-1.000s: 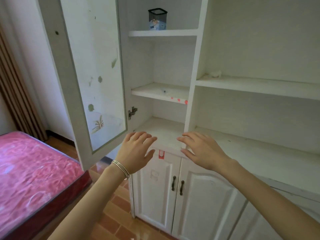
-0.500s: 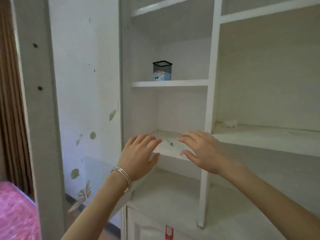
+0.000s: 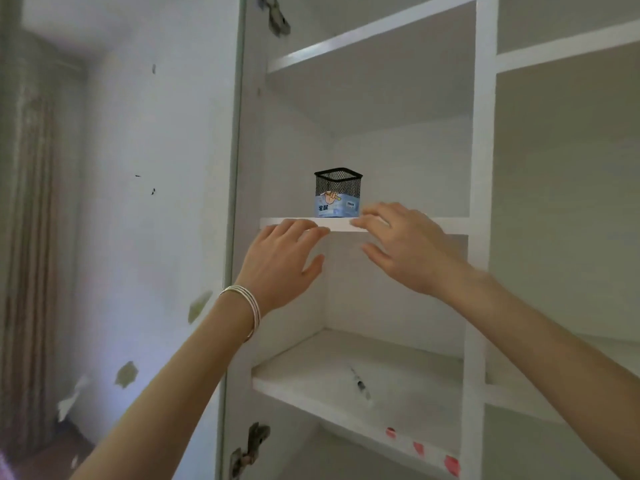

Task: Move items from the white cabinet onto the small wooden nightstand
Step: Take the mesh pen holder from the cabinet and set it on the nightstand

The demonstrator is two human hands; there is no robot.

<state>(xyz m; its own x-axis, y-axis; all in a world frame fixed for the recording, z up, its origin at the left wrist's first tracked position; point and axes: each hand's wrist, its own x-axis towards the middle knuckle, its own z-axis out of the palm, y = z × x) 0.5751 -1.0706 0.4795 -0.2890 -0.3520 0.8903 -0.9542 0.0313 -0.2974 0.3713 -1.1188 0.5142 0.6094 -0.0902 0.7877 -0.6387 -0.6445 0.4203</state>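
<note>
A black mesh pen holder [image 3: 337, 194] with a blue label stands on a shelf [image 3: 450, 224] of the white cabinet [image 3: 481, 140], near the shelf's front edge. My left hand [image 3: 282, 263] is raised just below and left of it, fingers apart, fingertips level with the shelf edge. Just right of the holder is my right hand [image 3: 403, 245], fingers spread at the shelf edge, apart from the holder and holding nothing. The nightstand is out of view.
The cabinet's glass door [image 3: 156, 202] stands open to the left, with leaf stickers on it. A lower shelf [image 3: 311, 375] carries a small dark mark and red stickers on its front. A brown curtain [image 3: 27, 271] hangs at far left.
The view has tilted up from the lower cupboard doors and bed to the upper shelves. Both hands have risen toward the shelf that bears the pen holder.
</note>
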